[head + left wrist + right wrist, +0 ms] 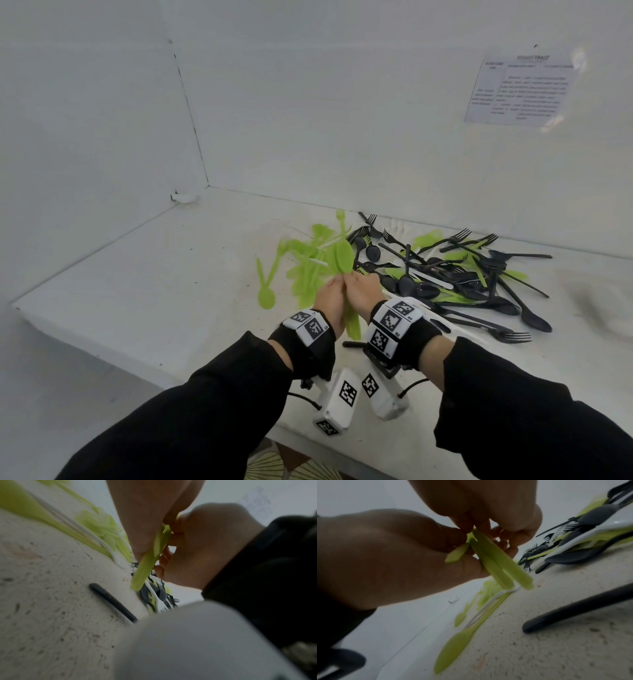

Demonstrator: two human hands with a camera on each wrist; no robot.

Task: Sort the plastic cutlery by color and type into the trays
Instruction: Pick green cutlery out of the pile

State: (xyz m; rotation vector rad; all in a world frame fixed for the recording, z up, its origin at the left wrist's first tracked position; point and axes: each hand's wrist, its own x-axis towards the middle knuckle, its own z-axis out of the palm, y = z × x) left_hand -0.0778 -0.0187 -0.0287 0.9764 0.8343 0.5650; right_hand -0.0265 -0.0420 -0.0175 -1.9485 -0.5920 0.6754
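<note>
Both hands meet over the middle of the white table [171, 291] and grip one bundle of green spoons [343, 257]. My left hand [334, 291] curls round the handles from the left and my right hand [358, 286] pinches them from the right. The bowls stand up above the fingers; the handles [352, 325] hang below the wrists. From the left wrist view the green handles [142, 572] stick out under both hands. The right wrist view shows these handles [498, 563] splayed apart. No tray is in view.
Loose green cutlery [305, 270] lies left of the hands, with a single green spoon [266, 296] farther left. A mixed heap of black forks and spoons [462, 274] with green and white pieces spreads right. One black handle [352, 344] lies under the wrists. Walls close off the back and left.
</note>
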